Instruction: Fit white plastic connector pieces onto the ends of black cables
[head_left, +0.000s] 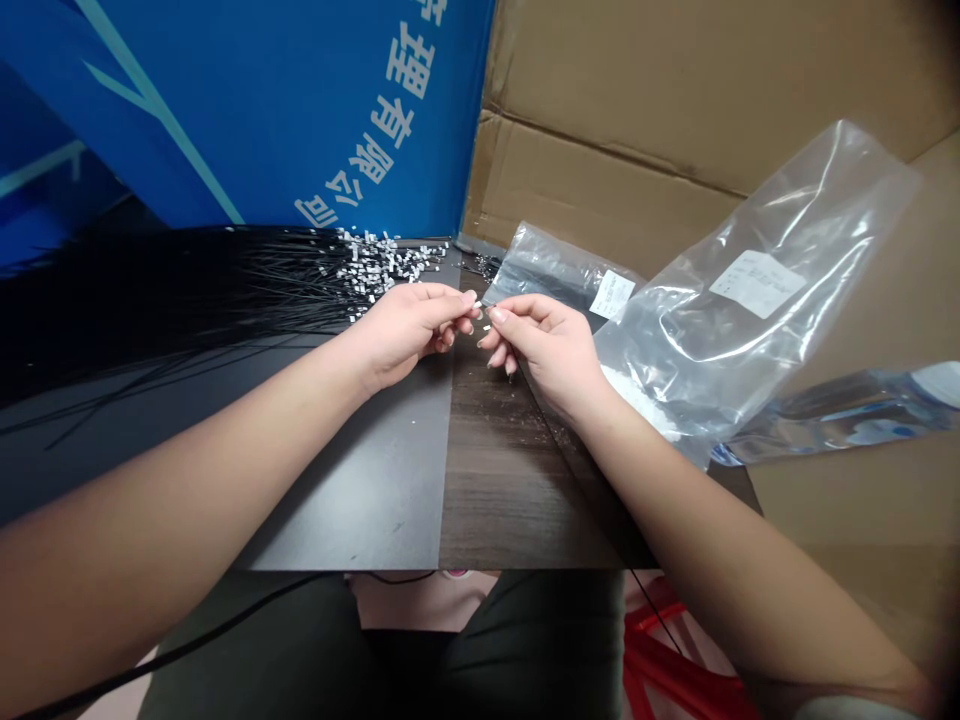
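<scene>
Over the dark table, my left hand (420, 325) pinches a small white connector (478, 304) between thumb and index finger. Facing it, almost fingertip to fingertip, my right hand (544, 345) is closed in a pinch on a thin black wire (559, 435). That wire trails below the right hand and hangs over the table's front edge. Another tiny white piece (487, 328) shows at the right fingers. Whether connector and wire touch is too small to tell. Left of my hands lies a large bundle of black wires (277, 270) with white connectors (375, 262) on their ends.
A big clear plastic bag (750, 350) with small white pieces (641, 400) lies on the right, beside a smaller labelled bag (555, 262). Behind it is a plastic bottle (840, 410). Cardboard (615, 180) and a blue panel (262, 110) stand at the back.
</scene>
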